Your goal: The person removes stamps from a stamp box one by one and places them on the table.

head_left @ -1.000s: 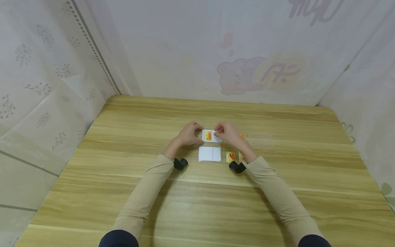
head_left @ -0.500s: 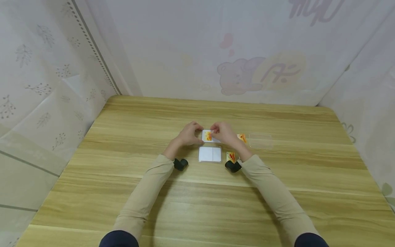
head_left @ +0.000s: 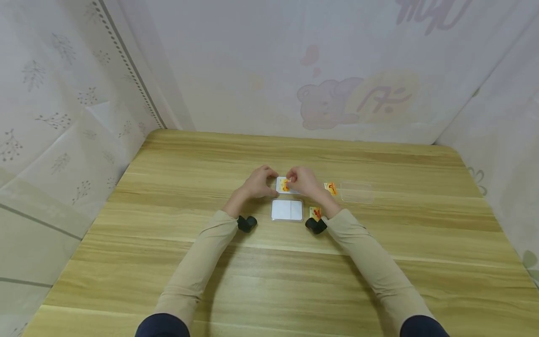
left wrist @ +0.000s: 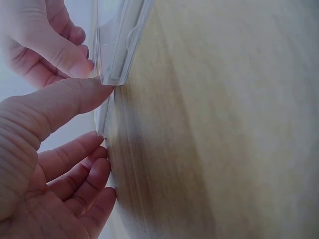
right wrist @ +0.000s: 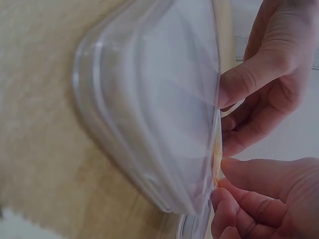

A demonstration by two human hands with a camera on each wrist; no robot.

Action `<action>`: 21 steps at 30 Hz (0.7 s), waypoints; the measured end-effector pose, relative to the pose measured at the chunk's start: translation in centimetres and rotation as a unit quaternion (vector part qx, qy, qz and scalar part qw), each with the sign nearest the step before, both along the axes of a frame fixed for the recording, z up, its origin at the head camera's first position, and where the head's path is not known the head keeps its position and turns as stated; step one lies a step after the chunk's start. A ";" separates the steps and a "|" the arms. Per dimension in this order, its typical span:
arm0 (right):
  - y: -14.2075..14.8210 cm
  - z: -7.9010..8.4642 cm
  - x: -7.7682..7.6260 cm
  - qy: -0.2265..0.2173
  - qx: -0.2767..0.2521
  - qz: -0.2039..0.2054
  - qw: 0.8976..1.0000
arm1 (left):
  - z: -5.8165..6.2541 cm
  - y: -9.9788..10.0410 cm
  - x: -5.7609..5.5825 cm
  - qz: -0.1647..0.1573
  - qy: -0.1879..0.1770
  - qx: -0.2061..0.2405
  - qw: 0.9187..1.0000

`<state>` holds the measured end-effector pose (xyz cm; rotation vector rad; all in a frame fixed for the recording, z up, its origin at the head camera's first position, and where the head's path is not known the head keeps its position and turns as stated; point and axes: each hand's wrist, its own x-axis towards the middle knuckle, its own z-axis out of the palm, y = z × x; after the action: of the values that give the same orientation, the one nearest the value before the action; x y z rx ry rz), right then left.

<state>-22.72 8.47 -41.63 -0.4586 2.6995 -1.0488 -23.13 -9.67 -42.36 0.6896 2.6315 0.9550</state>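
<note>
My left hand point(head_left: 258, 182) holds a flat clear plastic case with a white insert point(head_left: 278, 189) by its left end, thumb at the near edge and fingers at the far one. Inside it lies a small orange and yellow printed card point(head_left: 284, 186). My right hand point(head_left: 305, 181) is over the case's right half, its thumb and forefinger pinching at the printed card; in the right wrist view a thin orange edge point(right wrist: 217, 159) shows by those fingertips. A second clear case with a white, divided insert point(head_left: 287, 210) lies just in front, nearer the body.
One printed card point(head_left: 330, 188) lies right of my right hand, another point(head_left: 314, 211) beside the nearer case, partly behind the black wrist camera point(head_left: 316, 226). A transparent lid point(head_left: 356, 192) lies farther right. The wooden table point(head_left: 269, 290) meets cloth-covered walls at the back and sides.
My right hand has moved slightly left, onto the printed card in the case. The card to its right has come into fuller view, while one near the wrist is now covered. My left hand stays put.
</note>
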 end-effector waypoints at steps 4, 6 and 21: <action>-0.2 0.0 -0.1 -0.003 0.004 -0.007 1.000 | 0.0 0.0 0.0 0.000 0.002 -0.001 1.000; -0.3 0.0 -0.2 -0.006 0.004 -0.009 1.000 | 0.0 0.0 0.0 0.000 0.003 -0.002 1.000; -0.7 0.0 -0.6 -0.012 0.042 -0.037 0.998 | 0.0 0.0 0.0 0.001 0.001 0.001 1.000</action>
<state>-23.34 7.74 -41.68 -0.3315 2.7461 -0.9488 -23.10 -9.68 -42.38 0.6898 2.6328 0.9585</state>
